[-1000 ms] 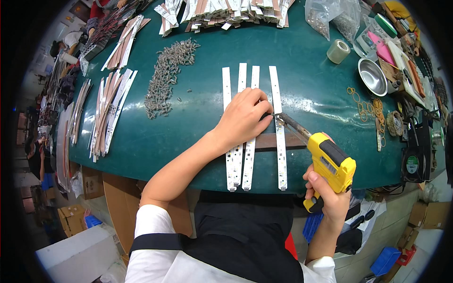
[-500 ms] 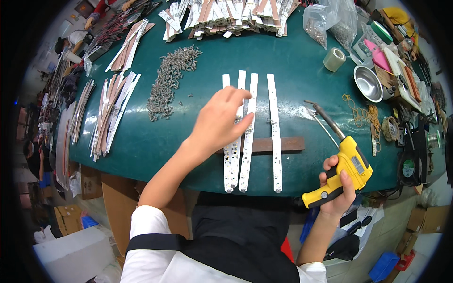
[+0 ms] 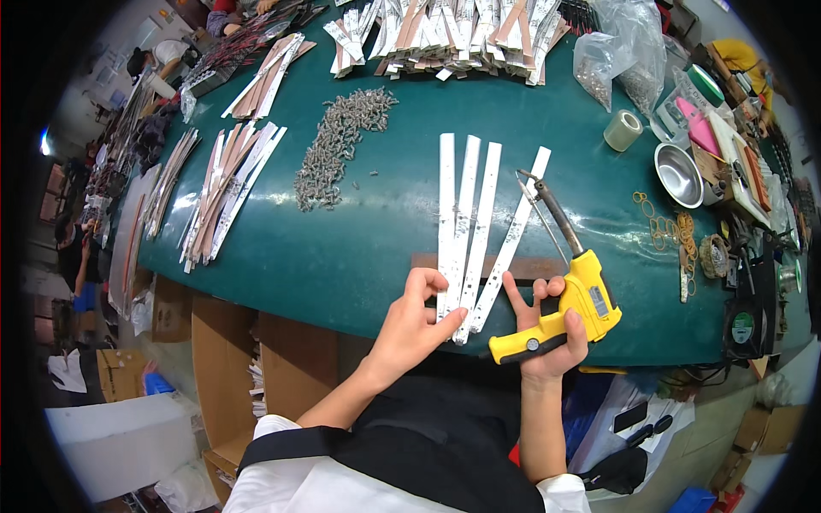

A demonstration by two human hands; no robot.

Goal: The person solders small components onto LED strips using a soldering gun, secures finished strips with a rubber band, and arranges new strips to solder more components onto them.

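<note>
Four-sided white circuit board strips (image 3: 481, 218) lie side by side on the green table, their far ends fanned apart and their near ends close together. My left hand (image 3: 415, 316) closes round the near ends from the left, thumb over the strips and fingers curled at the outer edge. My right hand (image 3: 552, 342) grips a yellow soldering gun (image 3: 581, 299) by its handle, its metal tip pointing away over the rightmost strip's far end. One right finger stretches toward that strip's near end. Beneath the strips lies a brown bar (image 3: 547, 268), partly hidden.
Small metal parts form a pile (image 3: 333, 145) left of centre. Bundles of strips (image 3: 227, 192) lie farther left, with a large heap (image 3: 462, 38) at the back. On the right are a tape roll (image 3: 623, 130), a metal bowl (image 3: 679, 174) and rubber bands (image 3: 658, 224).
My left hand has come down from the middle of the strips to their near ends. The soldering gun has moved left, and the rightmost strip now slants toward the others. The view has shifted.
</note>
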